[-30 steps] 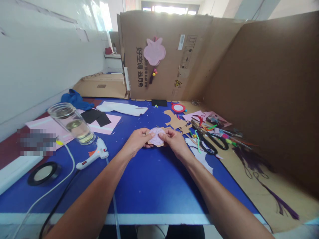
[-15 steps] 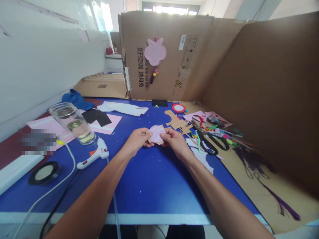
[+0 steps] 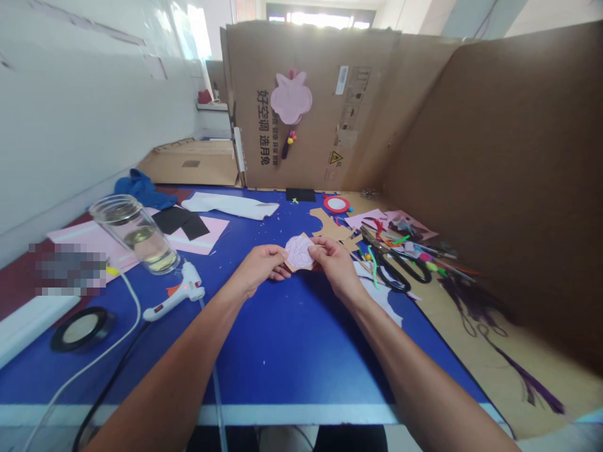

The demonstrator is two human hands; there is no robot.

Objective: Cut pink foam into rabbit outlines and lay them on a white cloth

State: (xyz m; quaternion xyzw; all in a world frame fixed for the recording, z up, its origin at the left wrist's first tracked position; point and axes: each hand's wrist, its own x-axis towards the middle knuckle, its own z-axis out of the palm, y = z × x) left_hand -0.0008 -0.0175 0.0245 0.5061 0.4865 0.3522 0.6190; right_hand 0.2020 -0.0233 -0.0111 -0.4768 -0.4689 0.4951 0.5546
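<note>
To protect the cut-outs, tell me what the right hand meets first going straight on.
The right hand meets first the cardboard cut-out faced with pink paper already in its fingers. Beyond it, probably the black sheet at the table's far edge; depth is unclear.

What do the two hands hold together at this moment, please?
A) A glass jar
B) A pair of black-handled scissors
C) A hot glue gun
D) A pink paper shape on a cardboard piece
D. The left hand and the right hand both grip the pink paper shape, which lies on a brown cardboard piece.
</note>
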